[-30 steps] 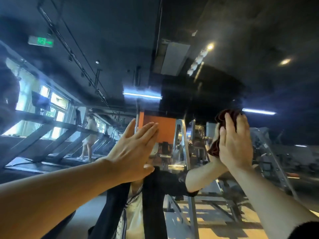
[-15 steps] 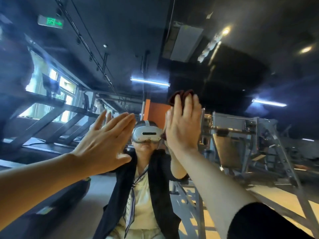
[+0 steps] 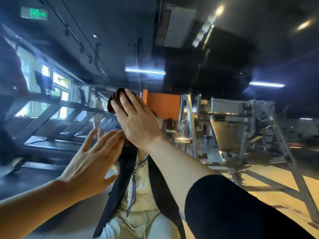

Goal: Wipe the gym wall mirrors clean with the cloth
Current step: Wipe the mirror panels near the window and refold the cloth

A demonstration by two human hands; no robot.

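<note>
Right hand (image 3: 138, 125) flat, fingers straight, pressing the dark red cloth (image 3: 116, 99) against the mirror (image 3: 224, 66) at head height. Left hand (image 3: 93, 163) open beside it, fingers spread, grip holding nothing.

Dark ceiling (image 3: 120, 31) overhead, crossed by black tracks and a pale duct (image 3: 179, 23). Green exit sign (image 3: 34, 13) glowing at upper left. Two round spotlights at upper right, two long tube lights (image 3: 145, 71) lower down. Bright windows (image 3: 58, 94) on the left behind a row of treadmills (image 3: 57, 128) on dark floor. Orange wall panel (image 3: 164, 106) in the middle distance. Grey metal weight machines (image 3: 241, 128) on the right, standing on warm yellow floor (image 3: 276, 187).
</note>
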